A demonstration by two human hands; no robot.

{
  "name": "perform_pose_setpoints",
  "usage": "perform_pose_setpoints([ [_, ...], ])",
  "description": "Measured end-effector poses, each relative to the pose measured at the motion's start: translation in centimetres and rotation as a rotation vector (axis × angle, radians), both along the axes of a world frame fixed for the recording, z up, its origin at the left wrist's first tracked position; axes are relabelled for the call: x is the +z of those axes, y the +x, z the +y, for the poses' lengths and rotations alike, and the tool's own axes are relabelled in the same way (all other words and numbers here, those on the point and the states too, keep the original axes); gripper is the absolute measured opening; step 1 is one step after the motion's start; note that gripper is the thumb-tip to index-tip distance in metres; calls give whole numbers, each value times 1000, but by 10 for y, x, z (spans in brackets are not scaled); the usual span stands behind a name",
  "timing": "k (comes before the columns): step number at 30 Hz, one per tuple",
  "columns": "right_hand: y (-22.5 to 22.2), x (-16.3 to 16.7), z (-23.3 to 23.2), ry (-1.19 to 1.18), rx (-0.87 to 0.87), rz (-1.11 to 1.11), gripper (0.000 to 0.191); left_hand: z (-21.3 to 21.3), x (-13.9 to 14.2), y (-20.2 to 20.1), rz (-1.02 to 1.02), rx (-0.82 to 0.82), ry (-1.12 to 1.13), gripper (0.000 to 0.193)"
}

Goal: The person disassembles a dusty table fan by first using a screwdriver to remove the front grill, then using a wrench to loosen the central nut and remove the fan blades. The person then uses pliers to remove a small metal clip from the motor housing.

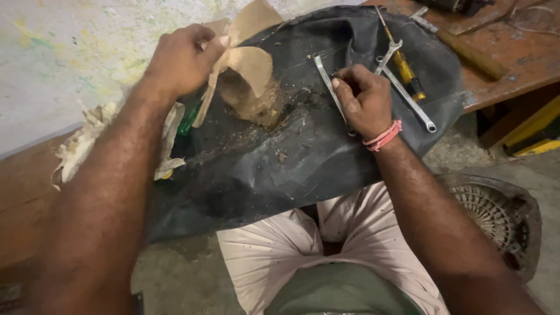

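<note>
There is a single view, from a camera worn on the person's head. It looks steeply down and forward over the lap onto the black rubber sheet (303,157) spread across the wooden bench (519,58), at close arm's reach. Beyond the sheet's far edge a pale wall fills the frame; below its near edge lies the floor.

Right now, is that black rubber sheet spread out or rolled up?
Spread out: the black rubber sheet lies flat over the bench, its front edge draping down, with spanners resting on it.
</note>
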State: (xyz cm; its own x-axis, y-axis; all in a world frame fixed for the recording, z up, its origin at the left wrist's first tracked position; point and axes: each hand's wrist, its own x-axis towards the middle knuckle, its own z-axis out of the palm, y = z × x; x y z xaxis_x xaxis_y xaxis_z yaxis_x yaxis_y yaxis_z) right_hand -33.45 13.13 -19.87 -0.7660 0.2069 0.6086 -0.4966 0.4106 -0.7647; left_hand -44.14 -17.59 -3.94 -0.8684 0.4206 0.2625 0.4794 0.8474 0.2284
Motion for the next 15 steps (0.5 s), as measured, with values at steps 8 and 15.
perform_pose_setpoints([
  [8, -1, -2, 0, 20, -3, -36, 12, -63, -48, 38, 100, 292, 333, 25],
  [15, 1, -3, -8, -23, 59, 17, 11, -86, -81, 67, 10, 298, -438, 36],
])
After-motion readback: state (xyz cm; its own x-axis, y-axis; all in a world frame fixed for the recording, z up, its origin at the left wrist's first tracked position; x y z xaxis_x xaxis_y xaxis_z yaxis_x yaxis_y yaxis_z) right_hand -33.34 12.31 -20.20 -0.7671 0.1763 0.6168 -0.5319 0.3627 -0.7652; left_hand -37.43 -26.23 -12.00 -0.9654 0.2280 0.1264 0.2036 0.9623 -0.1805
